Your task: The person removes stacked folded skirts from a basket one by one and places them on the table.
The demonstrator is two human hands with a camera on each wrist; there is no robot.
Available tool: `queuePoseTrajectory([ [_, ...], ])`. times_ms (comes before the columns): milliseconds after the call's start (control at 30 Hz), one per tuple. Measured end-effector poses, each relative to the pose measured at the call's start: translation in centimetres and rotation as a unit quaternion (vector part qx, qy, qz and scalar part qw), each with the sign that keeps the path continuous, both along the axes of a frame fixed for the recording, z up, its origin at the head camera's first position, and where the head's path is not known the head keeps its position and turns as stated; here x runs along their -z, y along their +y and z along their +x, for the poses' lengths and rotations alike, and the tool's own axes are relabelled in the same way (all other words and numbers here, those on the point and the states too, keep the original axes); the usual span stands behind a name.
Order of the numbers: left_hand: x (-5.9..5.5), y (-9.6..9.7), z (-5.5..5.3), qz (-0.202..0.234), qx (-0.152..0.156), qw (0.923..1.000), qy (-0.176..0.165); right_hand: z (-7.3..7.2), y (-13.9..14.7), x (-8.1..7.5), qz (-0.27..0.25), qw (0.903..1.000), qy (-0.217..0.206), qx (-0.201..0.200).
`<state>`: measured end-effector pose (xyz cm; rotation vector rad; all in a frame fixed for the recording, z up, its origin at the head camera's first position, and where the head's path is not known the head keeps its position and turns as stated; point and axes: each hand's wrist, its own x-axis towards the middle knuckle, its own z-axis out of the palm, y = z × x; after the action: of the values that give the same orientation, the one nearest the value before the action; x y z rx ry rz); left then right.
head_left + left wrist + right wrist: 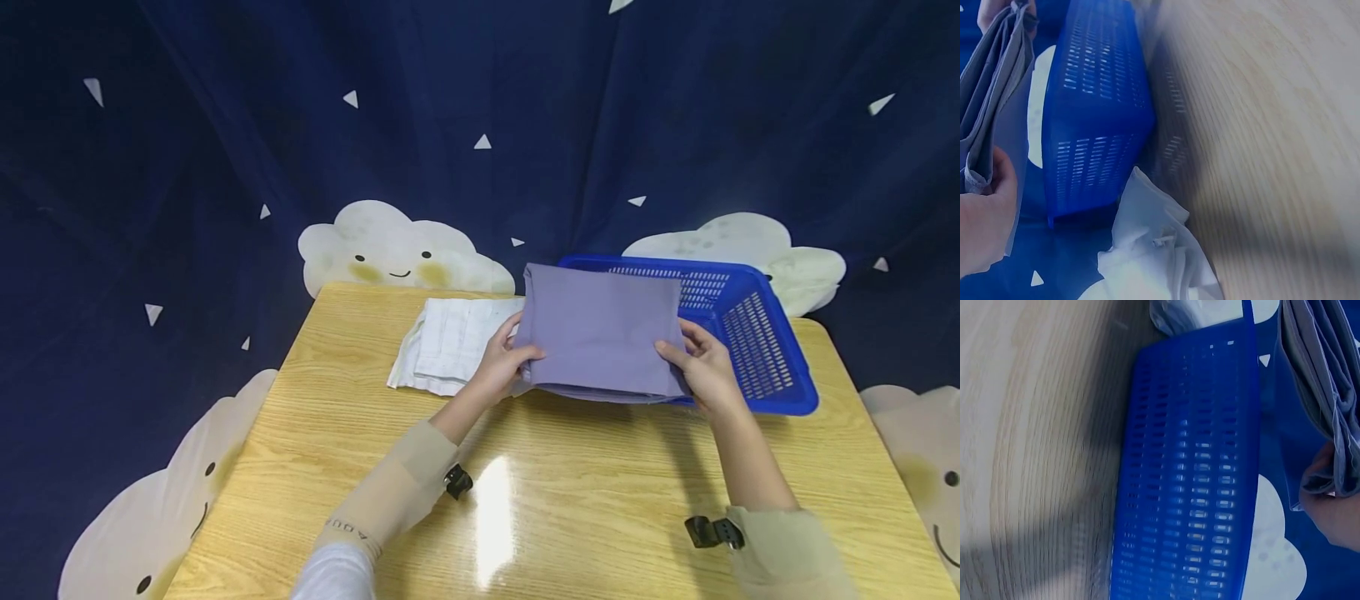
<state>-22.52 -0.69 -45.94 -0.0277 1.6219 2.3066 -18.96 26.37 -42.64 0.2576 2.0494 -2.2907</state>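
Observation:
A folded purple-grey cloth [600,329] is held up in front of me, several layers thick as the left wrist view shows. My left hand [501,360] pinches its left edge, thumb on the near face and fingers behind. At the opposite edge my right hand [705,367] grips it the same way. The cloth hangs above the table and overlaps the left part of a blue plastic basket [798,379] in the head view. In the right wrist view the bundled layers [1319,369] rise above the basket's rim.
Left of the basket lies a folded white cloth [450,342] on the wooden table [337,450]. The basket has slotted walls and stands at the table's back right. A dark blue curtain [420,167] with clouds and triangles hangs behind the table.

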Motion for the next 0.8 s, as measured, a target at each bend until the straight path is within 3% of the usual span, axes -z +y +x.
queuePoseTrajectory([
  [133, 0.1, -0.7, 0.3, 0.007, 0.0, 1.0, 0.001, 0.0, -0.3, 0.6, 0.005, 1.0, -0.005, -0.003],
  [233, 0.0, -1.2, 0.6, 0.007, 0.004, 1.0, 0.001, -2.1, 2.0, 5.6, -0.007, 0.9999, 0.008, -0.009],
  [367, 0.0, -2.0, 0.9, -0.005, 0.007, 1.0, 0.003, -3.0, 3.1, 8.5, -0.016, 0.9993, 0.015, -0.03],
  [467, 0.1, -2.6, 1.1, -0.006, 0.011, 0.9999, 0.011, -0.9, 0.4, 4.5, 0.005, 0.9993, 0.012, -0.036],
  [600, 0.2, -3.2, 1.4, -0.003, 0.013, 0.9998, 0.012, 1.0, -2.2, 1.2, 0.01, 0.9997, 0.009, -0.02],
  [700, 0.2, -3.8, 1.7, -0.001, 0.012, 0.9999, 0.001, 1.6, -3.3, 0.1, 0.001, 0.9999, 0.0, -0.016],
  [800, 0.2, -4.3, 2.1, 0.001, 0.012, 0.9999, -0.006, 1.8, -3.9, 0.0, 0.004, 0.9998, -0.007, -0.016],
])
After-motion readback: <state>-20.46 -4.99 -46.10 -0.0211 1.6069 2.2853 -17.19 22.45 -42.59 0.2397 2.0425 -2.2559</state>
